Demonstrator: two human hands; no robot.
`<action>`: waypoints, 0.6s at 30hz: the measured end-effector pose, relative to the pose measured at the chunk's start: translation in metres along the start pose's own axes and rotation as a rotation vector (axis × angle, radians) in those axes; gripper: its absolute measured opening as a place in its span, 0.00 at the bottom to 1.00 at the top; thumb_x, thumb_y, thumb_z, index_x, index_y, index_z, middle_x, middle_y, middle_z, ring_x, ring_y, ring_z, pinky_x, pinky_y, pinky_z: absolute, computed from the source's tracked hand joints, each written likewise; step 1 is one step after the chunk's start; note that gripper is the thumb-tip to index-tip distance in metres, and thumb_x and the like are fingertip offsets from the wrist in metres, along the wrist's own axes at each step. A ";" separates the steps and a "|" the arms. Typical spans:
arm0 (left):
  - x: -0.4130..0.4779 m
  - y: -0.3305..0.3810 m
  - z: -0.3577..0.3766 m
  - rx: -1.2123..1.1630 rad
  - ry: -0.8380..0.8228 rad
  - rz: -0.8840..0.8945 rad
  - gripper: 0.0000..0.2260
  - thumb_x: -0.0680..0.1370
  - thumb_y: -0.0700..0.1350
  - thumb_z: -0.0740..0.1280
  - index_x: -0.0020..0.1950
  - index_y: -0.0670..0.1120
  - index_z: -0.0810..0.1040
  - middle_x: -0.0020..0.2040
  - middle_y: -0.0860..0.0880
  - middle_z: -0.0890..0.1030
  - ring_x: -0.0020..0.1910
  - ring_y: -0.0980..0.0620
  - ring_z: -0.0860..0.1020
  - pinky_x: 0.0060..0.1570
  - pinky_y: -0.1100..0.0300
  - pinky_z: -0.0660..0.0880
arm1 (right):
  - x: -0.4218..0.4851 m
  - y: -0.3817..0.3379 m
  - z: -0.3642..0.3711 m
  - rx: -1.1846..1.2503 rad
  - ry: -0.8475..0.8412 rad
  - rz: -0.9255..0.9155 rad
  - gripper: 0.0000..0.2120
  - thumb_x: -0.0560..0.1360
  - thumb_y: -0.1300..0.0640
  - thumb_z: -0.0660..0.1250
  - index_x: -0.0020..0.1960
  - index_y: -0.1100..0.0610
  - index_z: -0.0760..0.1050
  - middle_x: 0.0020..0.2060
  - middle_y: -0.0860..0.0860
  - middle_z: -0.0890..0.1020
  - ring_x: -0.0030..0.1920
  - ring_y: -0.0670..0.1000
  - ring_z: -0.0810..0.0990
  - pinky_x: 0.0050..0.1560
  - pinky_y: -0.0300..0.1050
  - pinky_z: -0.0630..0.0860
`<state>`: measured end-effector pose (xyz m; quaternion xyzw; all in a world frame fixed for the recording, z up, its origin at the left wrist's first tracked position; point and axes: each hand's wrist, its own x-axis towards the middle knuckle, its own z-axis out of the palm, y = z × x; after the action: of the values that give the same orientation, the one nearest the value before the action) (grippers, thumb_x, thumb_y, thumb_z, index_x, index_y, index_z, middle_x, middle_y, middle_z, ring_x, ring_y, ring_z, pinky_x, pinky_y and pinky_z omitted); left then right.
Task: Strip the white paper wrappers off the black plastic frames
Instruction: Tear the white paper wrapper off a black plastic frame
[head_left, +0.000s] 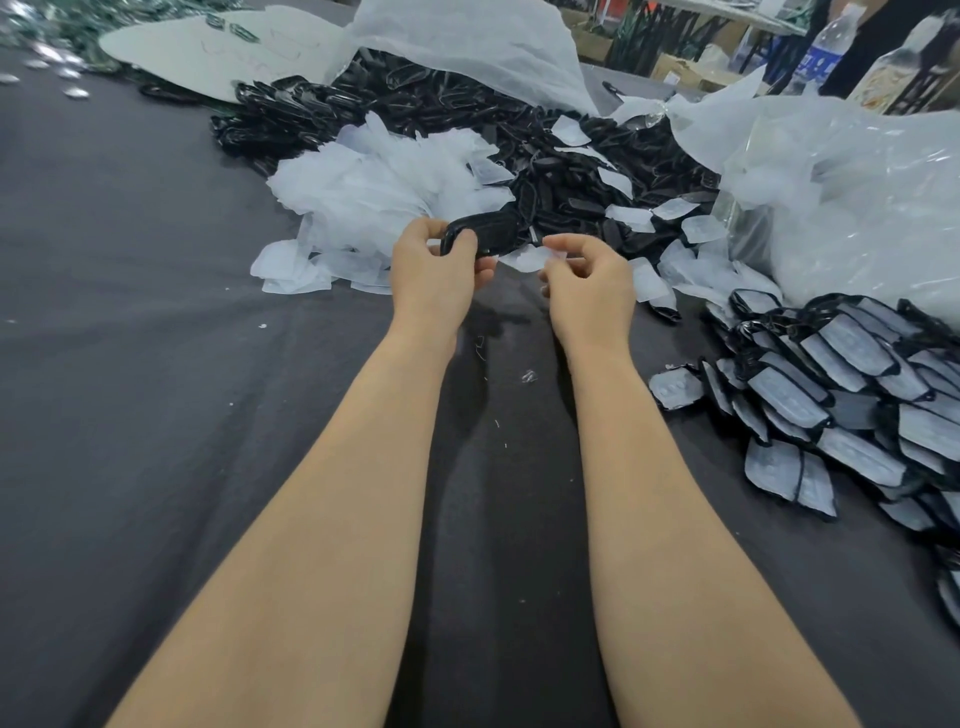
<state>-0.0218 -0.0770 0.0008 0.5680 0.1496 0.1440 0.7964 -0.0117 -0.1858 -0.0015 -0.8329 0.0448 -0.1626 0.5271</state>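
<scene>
My left hand (436, 260) grips one black plastic frame (483, 234) by its left end, above the dark cloth-covered table (156, 364). My right hand (587, 280) pinches a white paper wrapper (535, 257) that hangs just off the frame's right end. A heap of stripped black frames (467, 114) lies beyond my hands. Loose white wrappers (374, 192) are piled to its left. A pile of frames still in white wrappers (852, 395) sits at the right.
Clear plastic bags (852, 197) and a large white sheet (467, 41) lie at the back right and centre. A water bottle (826, 47) stands at the far right. Small clear pieces (47, 57) are scattered at the far left.
</scene>
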 end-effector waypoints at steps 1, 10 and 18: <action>0.000 0.000 0.000 -0.004 0.000 -0.003 0.04 0.80 0.37 0.61 0.53 0.41 0.69 0.43 0.46 0.76 0.27 0.61 0.78 0.37 0.66 0.79 | 0.001 0.000 0.000 0.008 -0.003 0.011 0.09 0.76 0.62 0.62 0.52 0.54 0.79 0.40 0.50 0.81 0.48 0.54 0.81 0.58 0.50 0.76; 0.001 -0.001 0.000 -0.008 0.004 -0.022 0.02 0.80 0.36 0.61 0.51 0.41 0.70 0.41 0.46 0.78 0.27 0.61 0.79 0.34 0.69 0.78 | 0.001 0.006 0.000 -0.304 0.022 -0.113 0.10 0.78 0.59 0.61 0.54 0.59 0.79 0.50 0.53 0.83 0.53 0.52 0.78 0.46 0.35 0.66; 0.001 0.000 -0.001 -0.085 0.112 0.015 0.02 0.81 0.37 0.61 0.52 0.40 0.69 0.43 0.43 0.78 0.27 0.61 0.79 0.32 0.69 0.76 | 0.003 0.004 0.004 -0.411 -0.071 -0.174 0.18 0.77 0.61 0.61 0.66 0.57 0.73 0.63 0.54 0.75 0.65 0.55 0.71 0.63 0.41 0.64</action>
<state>-0.0210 -0.0759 0.0006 0.5260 0.1836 0.1876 0.8090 -0.0078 -0.1853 -0.0062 -0.9288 -0.0136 -0.1654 0.3315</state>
